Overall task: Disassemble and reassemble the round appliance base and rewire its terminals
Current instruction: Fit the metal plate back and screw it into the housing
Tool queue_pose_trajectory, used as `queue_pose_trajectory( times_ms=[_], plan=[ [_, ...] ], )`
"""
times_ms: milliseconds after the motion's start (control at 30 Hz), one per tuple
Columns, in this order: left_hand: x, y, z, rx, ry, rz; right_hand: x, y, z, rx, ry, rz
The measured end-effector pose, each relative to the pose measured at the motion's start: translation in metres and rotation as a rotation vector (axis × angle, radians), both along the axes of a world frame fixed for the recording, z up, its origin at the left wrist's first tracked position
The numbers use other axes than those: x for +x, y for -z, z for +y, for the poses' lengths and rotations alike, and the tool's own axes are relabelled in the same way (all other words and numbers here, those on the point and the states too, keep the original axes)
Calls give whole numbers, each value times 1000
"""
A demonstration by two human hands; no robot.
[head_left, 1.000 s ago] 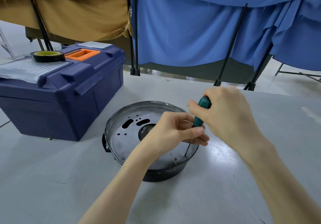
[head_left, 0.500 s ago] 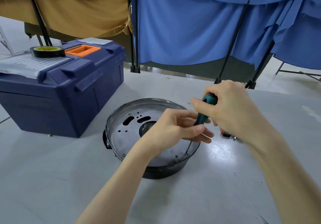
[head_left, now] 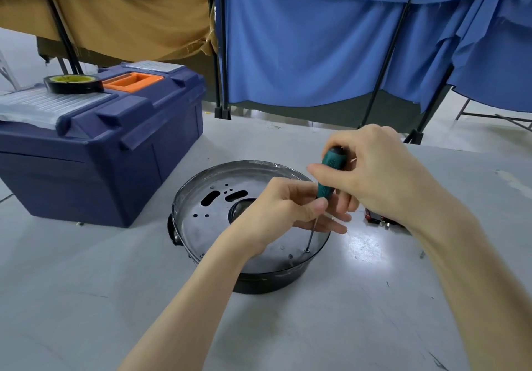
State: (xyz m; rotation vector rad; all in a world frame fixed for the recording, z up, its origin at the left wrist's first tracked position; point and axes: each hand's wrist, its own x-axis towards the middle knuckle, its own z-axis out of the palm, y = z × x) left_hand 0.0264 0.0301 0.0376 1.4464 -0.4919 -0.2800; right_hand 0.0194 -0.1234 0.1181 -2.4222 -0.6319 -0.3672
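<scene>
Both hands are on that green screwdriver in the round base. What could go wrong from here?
1. The screwdriver tip sits on a small screw close to the rim. It might slip and jab the left hand, which pinches the shaft.
2. Neither hand seems to grip the round base, so it could turn or slide on the table.
3. A freed screw could easily get lost.

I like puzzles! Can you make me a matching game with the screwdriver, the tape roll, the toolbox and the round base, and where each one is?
Things:
1 screwdriver
2 tape roll
3 toolbox
4 round base

Places:
A on the toolbox lid
B on the table, far left
C gripped in the right hand
D under the left hand

Pairs: 1-C, 2-A, 3-B, 4-D.
</scene>
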Motion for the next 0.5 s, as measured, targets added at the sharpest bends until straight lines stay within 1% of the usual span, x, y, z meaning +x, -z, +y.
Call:
queue_pose_trajectory(
  times_ms=[67, 100, 233, 267, 300, 333, 433, 467, 500],
  plan=[
    [0, 0, 0, -11, -54, -18, 1, 5, 5, 7, 123, -23],
    [0, 0, -1, -11, -75, -27, 1, 7, 8, -22, 188, -57],
    [1, 1, -5, 28, -85, -30, -1, 17, 23, -302, 502, -285],
    [2, 1, -5, 33, -79, -26, -2, 16, 24, -340, 530, -328],
    [2, 0, -4, 33, -72, -22, -2, 13, 22, -355, 506, -334],
    [2, 0, -3, 30, -66, -17, 0, 9, 16, -333, 418, -283],
    [0, 1, 2, 0, -58, -2, 2, -8, -2, -115, 12, 53],
    [-1, 1, 3, -6, -56, -3, 1, -9, -4, -68, -70, 98],
    [-1, 2, 3, -8, -52, -6, 1, -6, -5, -36, -101, 89]
  ],
)
